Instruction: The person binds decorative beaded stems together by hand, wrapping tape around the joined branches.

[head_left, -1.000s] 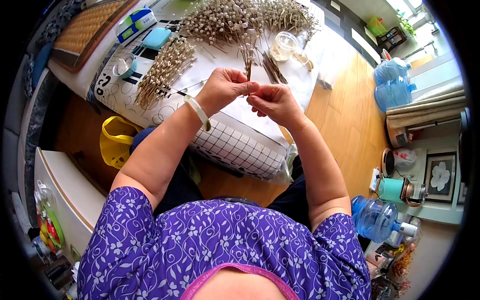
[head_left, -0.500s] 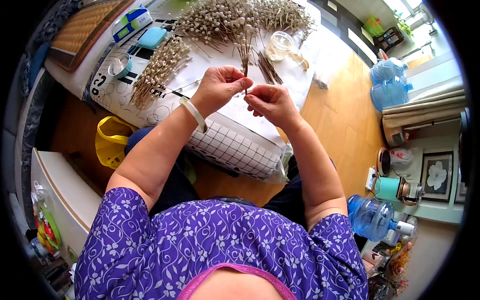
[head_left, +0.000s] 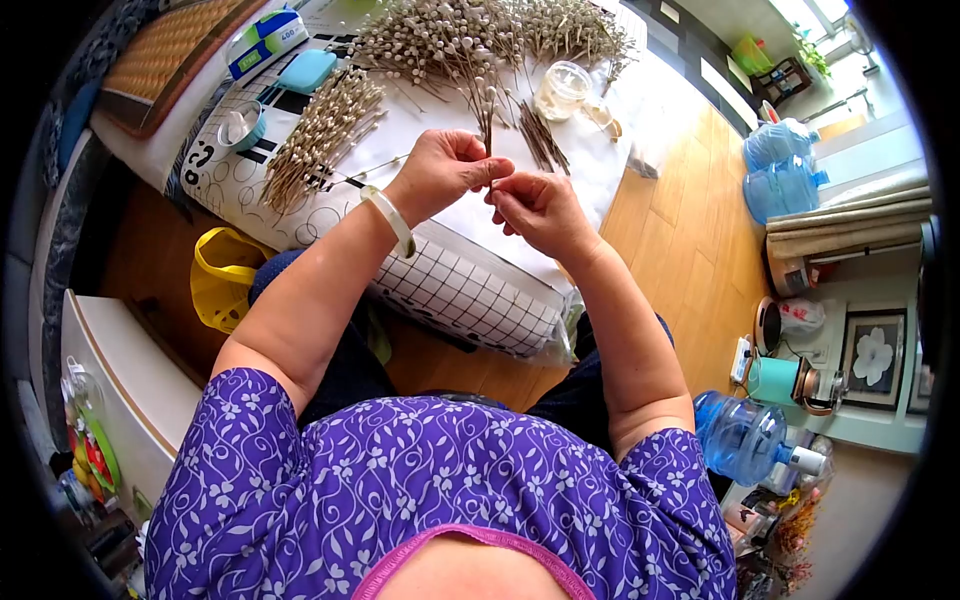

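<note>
My left hand (head_left: 440,175), with a pale bangle at its wrist, pinches a small upright bunch of budded stems (head_left: 487,120) over the table's near part. Fingers curled, my right hand (head_left: 540,208) touches the lower ends of that bunch; whatever lies between its fingertips is too small to make out. Behind my hands lies a large heap of budded stems (head_left: 430,40). Another pile of stems (head_left: 325,140) rests to the left. Short brown sticks (head_left: 543,138) lie just beyond my right hand, beside a clear round tub (head_left: 562,90).
A blue-green box (head_left: 306,72), an open round container (head_left: 242,127) and a tissue pack (head_left: 268,45) sit at the table's left. A yellow bag (head_left: 222,280) hangs below the left edge. Large blue water bottles (head_left: 780,188) stand on the right.
The view has shifted slightly. Both hands stay close together at the bunch's lower end, with small finger movements; my left hand still holds the bunch.
</note>
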### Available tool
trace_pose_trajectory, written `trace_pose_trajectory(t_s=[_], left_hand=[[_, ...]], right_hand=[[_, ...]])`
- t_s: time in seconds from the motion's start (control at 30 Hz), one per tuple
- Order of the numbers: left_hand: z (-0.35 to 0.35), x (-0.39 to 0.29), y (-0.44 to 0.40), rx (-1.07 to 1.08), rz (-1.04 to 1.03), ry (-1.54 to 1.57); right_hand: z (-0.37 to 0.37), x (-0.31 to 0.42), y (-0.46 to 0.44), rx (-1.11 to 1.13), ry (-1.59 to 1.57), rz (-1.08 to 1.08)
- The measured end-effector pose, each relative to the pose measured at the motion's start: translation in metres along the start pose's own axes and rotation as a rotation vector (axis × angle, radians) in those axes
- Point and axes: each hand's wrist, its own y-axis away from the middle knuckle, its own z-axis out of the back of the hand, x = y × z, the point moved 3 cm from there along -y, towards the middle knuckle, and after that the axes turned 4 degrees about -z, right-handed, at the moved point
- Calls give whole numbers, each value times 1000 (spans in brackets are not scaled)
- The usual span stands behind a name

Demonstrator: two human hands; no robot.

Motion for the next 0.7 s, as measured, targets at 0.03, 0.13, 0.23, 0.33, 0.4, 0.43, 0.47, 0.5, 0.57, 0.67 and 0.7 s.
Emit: trace_pose_trajectory(t_s=[0.03,0.13,0.23,0.33,0.4,0.43,0.47,0.5,0.57,0.67,0.7], left_hand=[[-1,-1,0,22,2,23],[-7,-6,3,-13,-40,72],[-13,-10,5,-30,-20,132],[-4,0,4,-22,-6,11],[-5,-6,5,-11,-9,-30],[-5,-7,5,2,-10,-73],[-3,-7,5,1,-9,-73],[-2,-6,4,18,1,-62],[-3,-5,3,37,9,-49],[-4,-5,3,77,-2,-70],[-4,-5,3,53,-42,-175]], right_hand=[[0,0,0,-2,34,38],[3,-4,-1,-8,80,40],[4,-3,-1,-16,20,14],[1,-7,-1,-13,-45,-20],[1,-5,-1,0,8,3],[0,-4,-1,11,59,27],[-1,-4,-1,13,58,26],[-2,-5,-1,11,29,25],[-1,-6,0,7,2,23],[-4,-12,0,63,-66,-3],[-4,-15,-2,61,-20,45]])
